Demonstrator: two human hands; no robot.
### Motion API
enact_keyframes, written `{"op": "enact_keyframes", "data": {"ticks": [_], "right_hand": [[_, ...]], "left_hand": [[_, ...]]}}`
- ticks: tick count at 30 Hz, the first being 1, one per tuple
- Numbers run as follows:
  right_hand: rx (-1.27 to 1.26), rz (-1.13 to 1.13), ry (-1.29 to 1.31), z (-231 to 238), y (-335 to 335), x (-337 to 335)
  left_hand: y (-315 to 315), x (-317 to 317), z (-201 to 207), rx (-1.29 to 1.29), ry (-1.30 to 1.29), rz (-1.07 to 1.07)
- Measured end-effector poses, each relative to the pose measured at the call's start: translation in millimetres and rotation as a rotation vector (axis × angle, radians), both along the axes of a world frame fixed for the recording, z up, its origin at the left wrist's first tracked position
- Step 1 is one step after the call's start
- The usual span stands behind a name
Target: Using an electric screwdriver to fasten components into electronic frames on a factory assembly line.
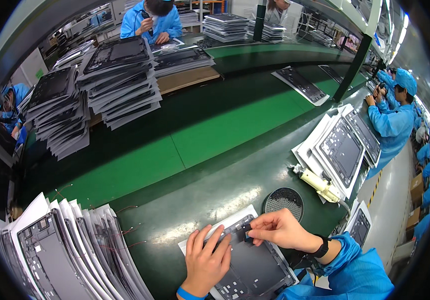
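A dark grey tablet-like housing panel [262, 272] lies on a white sheet in front of me, dotted with small white and black parts along its edges. Fingers spread, my left hand [206, 262] rests flat on the panel's left side. My right hand [281, 230] pinches a small black piece [247, 235] at the panel's upper edge; its exact kind is too small to tell. Just beyond that hand stands a round dish [285, 200] of tiny black parts.
A cream handheld tool [320, 185] with a cable lies right of the dish. Stacked panels [50, 255] with thin wires stand at near left, more [342, 150] at right. Beyond runs a green conveyor belt [215, 145] with tall panel stacks [120, 85]. Co-workers in blue [395, 112] work around.
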State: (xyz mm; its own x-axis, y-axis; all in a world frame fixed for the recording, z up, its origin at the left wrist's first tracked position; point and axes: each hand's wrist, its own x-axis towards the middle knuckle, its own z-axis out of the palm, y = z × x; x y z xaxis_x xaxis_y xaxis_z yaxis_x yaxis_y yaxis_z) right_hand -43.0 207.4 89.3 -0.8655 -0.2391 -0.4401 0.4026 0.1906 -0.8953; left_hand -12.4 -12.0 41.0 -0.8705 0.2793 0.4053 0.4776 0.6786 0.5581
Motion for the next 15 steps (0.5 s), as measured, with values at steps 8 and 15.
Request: {"op": "enact_keyframes", "data": {"ticks": [8, 15], "right_hand": [[0.075, 0.031, 0.106, -10.0, -4.9, -0.2], [0.470, 0.311, 1.161, 16.3, -4.2, -0.4]], "left_hand": [[0.0, 0.1, 0.6, 0.004, -0.011, 0.000], [-1.4, 0.0, -1.2, 0.012, -0.017, -0.007]]}}
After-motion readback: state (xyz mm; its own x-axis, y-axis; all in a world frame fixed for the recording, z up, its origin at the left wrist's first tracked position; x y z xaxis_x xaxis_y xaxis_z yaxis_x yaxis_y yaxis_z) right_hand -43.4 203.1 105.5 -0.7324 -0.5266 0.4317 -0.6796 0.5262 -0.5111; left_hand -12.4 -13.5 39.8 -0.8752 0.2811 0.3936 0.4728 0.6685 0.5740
